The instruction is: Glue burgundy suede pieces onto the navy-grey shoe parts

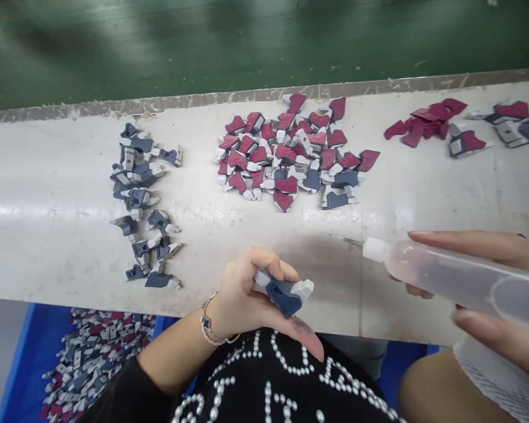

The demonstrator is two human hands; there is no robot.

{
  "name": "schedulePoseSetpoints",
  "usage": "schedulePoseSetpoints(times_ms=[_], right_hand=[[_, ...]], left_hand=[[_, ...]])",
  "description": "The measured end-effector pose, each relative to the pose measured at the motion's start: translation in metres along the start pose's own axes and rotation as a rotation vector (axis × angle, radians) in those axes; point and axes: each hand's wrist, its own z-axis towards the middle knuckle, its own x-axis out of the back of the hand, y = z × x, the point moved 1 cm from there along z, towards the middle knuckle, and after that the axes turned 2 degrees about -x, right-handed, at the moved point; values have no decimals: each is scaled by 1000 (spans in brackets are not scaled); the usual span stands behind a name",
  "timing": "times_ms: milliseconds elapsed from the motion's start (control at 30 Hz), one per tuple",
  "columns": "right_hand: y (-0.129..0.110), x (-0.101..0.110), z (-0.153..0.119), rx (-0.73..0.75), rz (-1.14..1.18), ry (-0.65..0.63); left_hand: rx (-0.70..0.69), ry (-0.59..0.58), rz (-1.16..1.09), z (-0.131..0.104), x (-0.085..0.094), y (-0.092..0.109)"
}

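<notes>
My left hand [264, 294] is closed on a small grey-and-navy plastic part [284, 295], whose recessed navy face is turned up. In my right hand [489, 282] is a translucent squeeze bottle [458, 276] with a white cap and a thin metal needle tip [350, 241]. The needle points left and stays apart from the part. Beyond my hands lies a pile of similar parts [286, 155], many with maroon pieces on them, some showing navy. At the left is a group of grey-and-navy parts [136, 170] without maroon pieces.
Loose maroon pieces [423, 123] and a few assembled parts [511, 120] lie at the back right of the white table [48, 223]. A blue bin [20, 364] full of mixed parts stands below the table's front left edge. A green surface [247, 47] runs behind the table.
</notes>
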Motion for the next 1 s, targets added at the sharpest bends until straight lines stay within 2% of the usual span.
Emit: schedulePoseSetpoints(times_ms=[100, 233, 300, 433, 567, 633, 767, 800, 867, 933, 1000], right_hand=[[-14, -9, 4, 74, 28, 0], [-13, -24, 14, -19, 215, -71], [-13, -31, 20, -65, 224, -89], [-15, -49, 33, -104, 120, -19], [-12, -64, 43, -81, 146, -64], [-12, -64, 42, -64, 139, -78], [-18, -43, 17, -122, -4, 26], [-22, -38, 9, -120, -20, 2], [-33, -35, -5, -60, 56, -180], [-44, -40, -13, 15, 194, -397], [-52, -50, -14, 41, 276, -511]], left_hand=[[-39, 6, 20, 1, 0, 0], [-41, 20, 76, 2, 2, 0], [-16, 11, 95, 3, 3, 1], [100, 30, 164, 8, 4, 0], [328, 33, 60, 10, 2, -5], [374, 52, 12, 10, 1, -7], [318, 72, 43, 10, 1, -7], [300, 60, 56, 10, 1, -7], [259, 22, 65, 10, 0, -6], [220, -18, 73, 10, 0, -5], [198, -49, 99, 11, -1, -4]])
